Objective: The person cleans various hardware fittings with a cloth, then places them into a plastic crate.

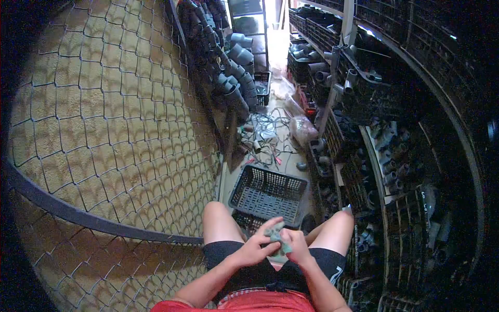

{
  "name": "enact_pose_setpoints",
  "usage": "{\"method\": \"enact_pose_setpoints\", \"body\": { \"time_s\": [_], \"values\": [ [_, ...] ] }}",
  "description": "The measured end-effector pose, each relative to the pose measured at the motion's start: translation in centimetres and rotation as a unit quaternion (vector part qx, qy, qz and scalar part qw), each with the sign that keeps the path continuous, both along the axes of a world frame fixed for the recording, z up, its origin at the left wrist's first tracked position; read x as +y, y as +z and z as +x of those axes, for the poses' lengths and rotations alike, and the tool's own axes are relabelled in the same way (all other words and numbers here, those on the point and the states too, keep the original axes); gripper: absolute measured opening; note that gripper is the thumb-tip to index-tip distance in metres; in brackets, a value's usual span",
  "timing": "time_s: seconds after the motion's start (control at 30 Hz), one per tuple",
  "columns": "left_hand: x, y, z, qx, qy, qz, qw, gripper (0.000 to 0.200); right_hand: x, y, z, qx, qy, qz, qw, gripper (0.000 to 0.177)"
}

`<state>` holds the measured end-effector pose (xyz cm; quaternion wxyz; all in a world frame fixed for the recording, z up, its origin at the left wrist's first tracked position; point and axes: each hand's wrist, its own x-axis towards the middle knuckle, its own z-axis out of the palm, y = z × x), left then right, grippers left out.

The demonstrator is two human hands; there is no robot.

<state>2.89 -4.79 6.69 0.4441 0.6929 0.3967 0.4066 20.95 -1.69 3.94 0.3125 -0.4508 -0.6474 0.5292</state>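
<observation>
My left hand (258,246) and my right hand (296,245) meet above my lap. Between them is a crumpled, pale green piece that looks like a cloth (284,247). The left fingers curl against one side of it, with the index finger stretched along its top. On its other side, my right hand pinches it, fingers bent inward. Whether something is wrapped inside the cloth I cannot tell. Just beyond my hands, between my knees, a black plastic crate (267,195) rests on the floor, with part of another dark crate (247,220) in front of it.
A wire mesh fence (114,119) runs along my left side. Shelving with crates of grey pipe fittings (391,156) lines the right. Grey fittings (240,54) are stacked ahead on the left. Scraps (266,130) and a plastic bag (303,128) litter the aisle floor.
</observation>
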Motion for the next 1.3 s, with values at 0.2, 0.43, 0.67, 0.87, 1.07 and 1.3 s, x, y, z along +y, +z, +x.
{"method": "enact_pose_setpoints", "body": {
  "time_s": [0.2,0.43,0.67,0.87,1.07,1.3],
  "values": [
    [-0.6,4.3,1.4,0.037,-0.036,-0.142,0.989,0.021,-0.9,-1.0,1.4,0.07,0.024,0.192,0.979,0.018],
    [0.8,0.5,1.8,0.083,-0.026,0.151,0.985,0.028,-0.2,-1.3,2.5,-0.133,0.083,0.186,0.97,0.01],
    [-1.1,1.1,3.2,0.011,0.128,-0.187,0.974,0.025,-1.5,-0.1,1.3,-0.053,-0.022,0.221,0.973,0.022],
    [0.6,2.1,0.1,0.167,-0.176,0.272,0.931,0.025,-3.2,-0.2,2.5,0.175,0.139,-0.355,0.908,0.021],
    [-0.3,2.2,-1.2,-0.091,0.171,-0.01,0.981,0.017,-1.5,-4.1,4.9,0.541,0.035,-0.3,0.785,0.043],
    [-1.1,1.5,1.7,0.137,0.128,0.053,0.981,0.046,-1.7,0.9,2.6,0.235,-0.044,-0.098,0.966,0.048]
  ]
}}
